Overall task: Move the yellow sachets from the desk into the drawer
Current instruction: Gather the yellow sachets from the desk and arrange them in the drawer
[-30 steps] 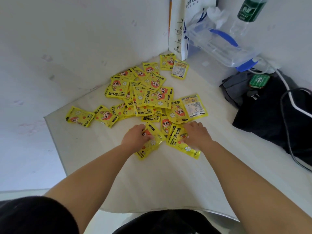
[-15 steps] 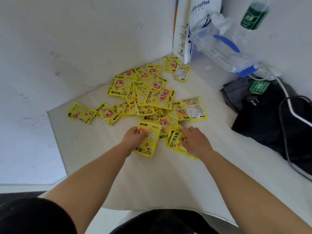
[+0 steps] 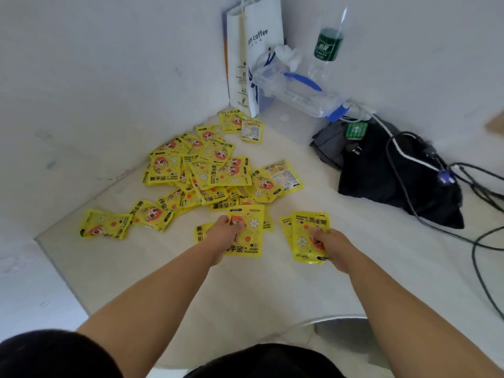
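Note:
Several yellow hand-warmer sachets lie scattered in a heap on the pale desk, toward its back left corner. My left hand grips one yellow sachet at the near edge of the heap, thumb on top. My right hand holds another yellow sachet, with a further one just behind it, a little to the right of the heap. No drawer is in view.
A white paper coffee bag stands in the back corner beside a clear plastic box with blue clips and a green-labelled bottle. A black bag with cables lies at the right. White walls enclose the desk.
Both hands have picked sachets out of the heap's near edge and drawn them toward me; the right hand's sachets have moved right, apart from the heap.

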